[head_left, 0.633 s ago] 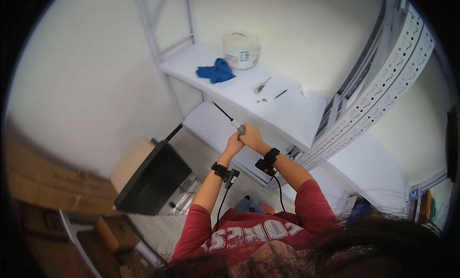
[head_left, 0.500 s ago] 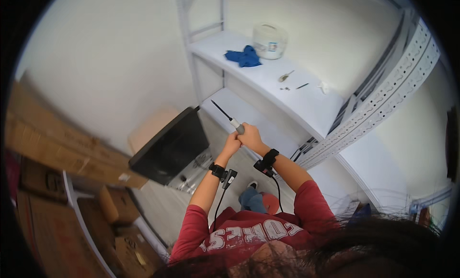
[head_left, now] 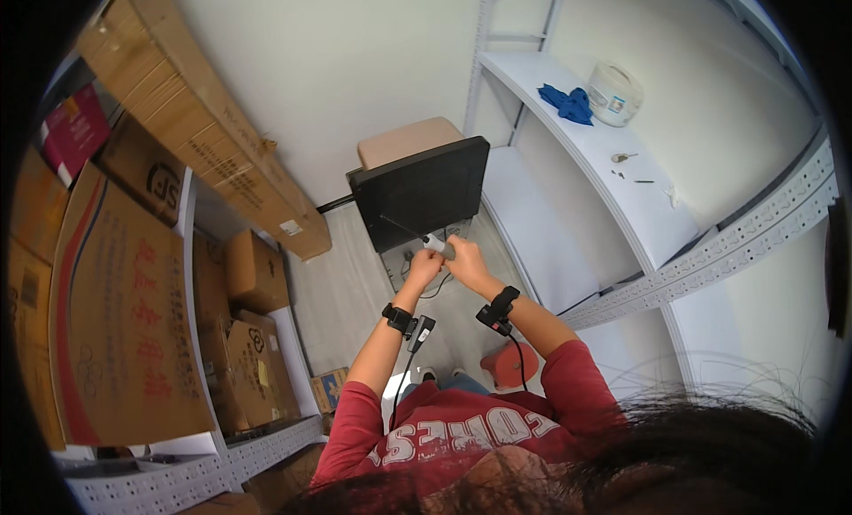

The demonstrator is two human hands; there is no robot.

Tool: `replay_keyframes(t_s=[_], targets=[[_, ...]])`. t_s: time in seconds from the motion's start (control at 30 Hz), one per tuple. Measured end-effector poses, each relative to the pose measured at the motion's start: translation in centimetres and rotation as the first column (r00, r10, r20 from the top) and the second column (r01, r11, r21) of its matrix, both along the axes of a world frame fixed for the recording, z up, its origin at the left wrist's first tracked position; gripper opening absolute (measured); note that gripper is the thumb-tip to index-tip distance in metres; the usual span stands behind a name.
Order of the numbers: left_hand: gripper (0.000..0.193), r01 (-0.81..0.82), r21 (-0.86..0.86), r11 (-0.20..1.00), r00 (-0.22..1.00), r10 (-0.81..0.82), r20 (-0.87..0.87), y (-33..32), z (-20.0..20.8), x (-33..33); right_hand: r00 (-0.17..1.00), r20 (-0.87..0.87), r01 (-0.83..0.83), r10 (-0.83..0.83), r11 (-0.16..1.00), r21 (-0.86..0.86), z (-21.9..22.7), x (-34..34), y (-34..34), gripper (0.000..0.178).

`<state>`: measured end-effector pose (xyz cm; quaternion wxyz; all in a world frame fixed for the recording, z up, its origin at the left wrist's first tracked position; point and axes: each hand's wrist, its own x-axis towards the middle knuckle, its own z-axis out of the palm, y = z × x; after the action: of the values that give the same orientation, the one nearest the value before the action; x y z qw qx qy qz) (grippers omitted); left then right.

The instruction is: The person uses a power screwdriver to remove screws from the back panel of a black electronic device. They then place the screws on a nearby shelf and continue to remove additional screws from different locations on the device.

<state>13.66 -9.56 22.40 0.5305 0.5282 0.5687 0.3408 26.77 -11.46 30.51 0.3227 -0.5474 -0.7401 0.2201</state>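
In front of my body, both hands are together around a screwdriver (head_left: 434,243) with a white-and-grey handle. Its long dark shaft points up and left, hard to see against the black panel behind it. My right hand (head_left: 467,265) is closed on the handle from the right. Against its lower end my left hand (head_left: 427,268) is closed too, its fingertips partly hidden. A large black flat panel (head_left: 417,191) stands beyond the hands, leaning by a beige chair back or box (head_left: 408,140).
To the right, a white shelf (head_left: 590,146) bears a blue cloth (head_left: 568,104), a translucent tub (head_left: 614,95), a small tool (head_left: 624,157) and tiny parts. Cardboard boxes (head_left: 133,320) fill the left rack; a long carton (head_left: 209,124) leans behind. A red stool (head_left: 509,365) stands near my feet.
My view has turned left, so shelf and panel sit further right, and more boxes show. The screwdriver now lies in front of the panel; both hands keep their hold.
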Motion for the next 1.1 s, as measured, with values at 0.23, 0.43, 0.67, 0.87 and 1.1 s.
replay_keyframes(t_s=[0.23, 0.43, 0.67, 0.87, 1.1], targets=[[0.017, -0.065, 0.01, 0.998, 0.996, 0.065, 0.058, -2.8, 3.8, -3.1, 0.996, -0.016, -0.082, 0.082, 0.996, 0.023, 0.8, -2.8, -1.8, 0.024], [0.013, -0.029, 0.118, 0.993, 0.997, 0.019, 0.079, -3.8, 4.5, -2.0, 0.993, -0.108, -0.04, 0.05, 0.994, 0.099, 1.9, -1.6, -2.9, 0.027], [0.007, -0.034, 0.144, 0.989, 0.991, 0.015, 0.131, -4.2, 6.0, -0.4, 0.996, -0.086, -0.028, 0.033, 0.998, 0.059, 2.9, 0.5, -3.5, 0.03], [0.009, -0.196, 0.186, 0.963, 0.969, 0.161, 0.189, -3.3, 6.5, -2.0, 0.998, 0.064, -0.018, 0.026, 0.992, -0.124, 3.4, 3.0, -5.3, 0.038], [0.019, -0.329, 0.054, 0.943, 0.902, 0.296, 0.315, -3.1, 7.4, -4.3, 0.986, 0.127, -0.088, 0.11, 0.982, -0.169, 2.7, 6.0, -7.7, 0.04]])
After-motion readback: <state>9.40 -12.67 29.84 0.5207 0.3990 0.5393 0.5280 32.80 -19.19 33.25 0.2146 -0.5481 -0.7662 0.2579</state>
